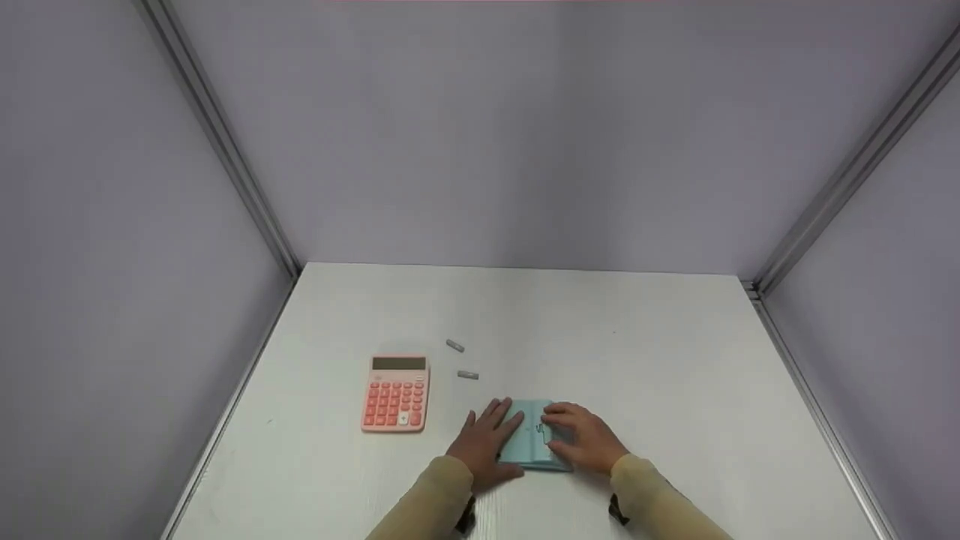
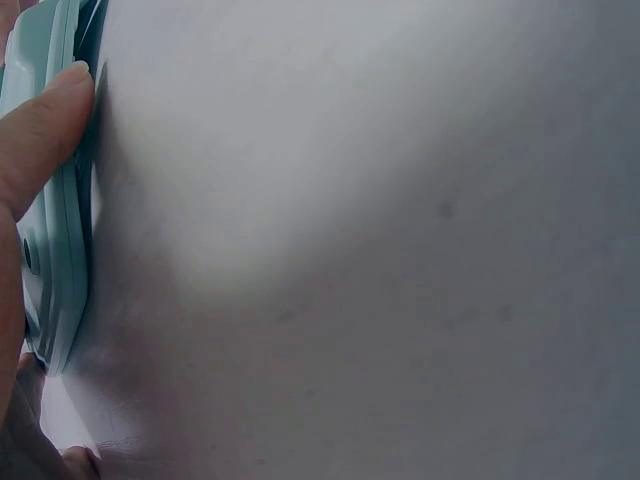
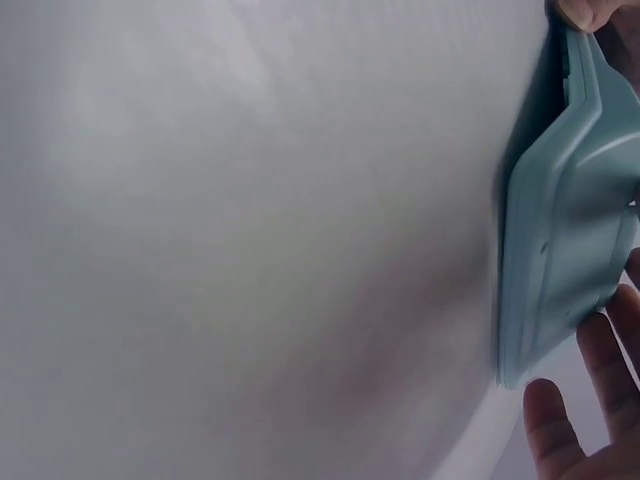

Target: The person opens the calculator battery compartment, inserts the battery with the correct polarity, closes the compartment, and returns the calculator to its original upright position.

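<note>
A flat light teal plastic device (image 1: 527,435) with a ridge down its middle lies on the white table. My left hand (image 1: 484,446) holds its left side, fingers spread on it and the table. The left thumb (image 2: 50,125) presses the near edge of the device. At the right side is my right hand (image 1: 585,436), its bent fingers and thumb over the device near a small dark mark. In the right wrist view the fingers (image 3: 600,360) are spread at the device's edge. What lies under the right hand is hidden.
To the left lies a pink calculator (image 1: 396,394), face up. Two small grey cylinders that look like batteries, one farther back (image 1: 455,346) and one nearer (image 1: 468,375), lie behind the left hand. Grey panels (image 1: 480,135) enclose the table at the back and both sides.
</note>
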Available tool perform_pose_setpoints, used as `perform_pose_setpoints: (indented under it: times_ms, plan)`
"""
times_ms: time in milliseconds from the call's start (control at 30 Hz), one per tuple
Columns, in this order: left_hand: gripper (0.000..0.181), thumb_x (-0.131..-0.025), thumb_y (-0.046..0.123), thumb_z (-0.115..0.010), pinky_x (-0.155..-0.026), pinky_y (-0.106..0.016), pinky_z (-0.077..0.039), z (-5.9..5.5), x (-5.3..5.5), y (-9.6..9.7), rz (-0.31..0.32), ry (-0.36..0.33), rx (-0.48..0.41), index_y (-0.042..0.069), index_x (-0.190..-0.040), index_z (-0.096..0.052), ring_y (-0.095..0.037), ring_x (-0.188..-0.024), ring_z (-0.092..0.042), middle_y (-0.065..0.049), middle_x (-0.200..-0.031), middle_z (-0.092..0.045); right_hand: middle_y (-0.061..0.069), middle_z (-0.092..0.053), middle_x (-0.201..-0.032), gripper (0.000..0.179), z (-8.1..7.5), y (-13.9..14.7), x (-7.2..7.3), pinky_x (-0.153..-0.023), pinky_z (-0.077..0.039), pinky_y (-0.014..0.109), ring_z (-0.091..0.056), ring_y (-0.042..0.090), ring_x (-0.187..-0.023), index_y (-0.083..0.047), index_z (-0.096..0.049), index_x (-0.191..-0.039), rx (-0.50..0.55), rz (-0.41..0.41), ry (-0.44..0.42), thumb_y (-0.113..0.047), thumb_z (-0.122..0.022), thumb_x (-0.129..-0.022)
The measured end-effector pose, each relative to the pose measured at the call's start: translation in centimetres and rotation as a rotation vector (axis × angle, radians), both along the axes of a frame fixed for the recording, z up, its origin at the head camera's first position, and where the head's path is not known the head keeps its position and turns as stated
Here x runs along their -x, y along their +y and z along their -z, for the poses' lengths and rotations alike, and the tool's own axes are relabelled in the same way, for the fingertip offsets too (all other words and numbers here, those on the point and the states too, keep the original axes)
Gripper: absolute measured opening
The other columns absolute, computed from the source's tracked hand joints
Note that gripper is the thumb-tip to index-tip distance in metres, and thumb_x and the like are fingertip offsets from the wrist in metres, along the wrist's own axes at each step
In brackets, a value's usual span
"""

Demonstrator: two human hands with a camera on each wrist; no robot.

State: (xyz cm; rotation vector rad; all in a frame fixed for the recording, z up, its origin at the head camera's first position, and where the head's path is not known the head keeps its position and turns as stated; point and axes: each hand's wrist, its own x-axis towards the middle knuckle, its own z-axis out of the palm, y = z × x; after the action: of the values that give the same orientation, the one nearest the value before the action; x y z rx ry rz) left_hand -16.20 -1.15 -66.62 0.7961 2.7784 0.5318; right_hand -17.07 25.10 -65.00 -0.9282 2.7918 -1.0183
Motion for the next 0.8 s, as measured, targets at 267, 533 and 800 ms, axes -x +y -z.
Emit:
perform_pose_setpoints:
  times_ms: [267, 533, 800]
  plan:
    - [0.094, -0.078, 0.074, -0.056, -0.115, -0.055, -0.015, 0.3, 0.12, 0.06, 0.0, 0.005, 0.016, 0.035, -0.154, -0.016, -0.02, -0.147, -0.005, 0.004, -0.161, -0.006, 0.0, -0.053, -0.137, 0.039, -0.14, 0.06, -0.16, -0.102, -0.042, 0.049, -0.049, 0.025, -0.127, -0.014, -0.064, -0.126, -0.002, 0.011, -0.007, -0.028, -0.069, -0.09]
    - [0.094, -0.078, 0.073, -0.058, -0.115, -0.055, -0.016, 0.45, 0.19, 0.05, 0.005, 0.018, 0.003, 0.036, -0.154, -0.017, -0.021, -0.147, -0.006, 0.003, -0.161, -0.007, 0.0, -0.043, -0.147, 0.058, -0.28, -0.06, -0.63, -0.105, -0.04, 0.048, -0.041, 0.025, -0.133, -0.023, -0.056, -0.136, -0.115, -0.01, 0.09, -0.047, -0.07, -0.085]
    - [0.096, -0.077, 0.074, -0.057, -0.115, -0.055, -0.015, 0.38, 0.09, 0.1, -0.005, 0.025, 0.031, 0.037, -0.154, -0.014, -0.02, -0.147, -0.004, 0.005, -0.162, -0.004, 0.003, -0.027, -0.157, 0.077, -0.58, 0.16, -0.98, -0.108, -0.034, 0.052, -0.027, 0.028, -0.142, -0.028, -0.045, -0.144, -0.273, -0.119, 0.105, -0.059, -0.071, -0.078]
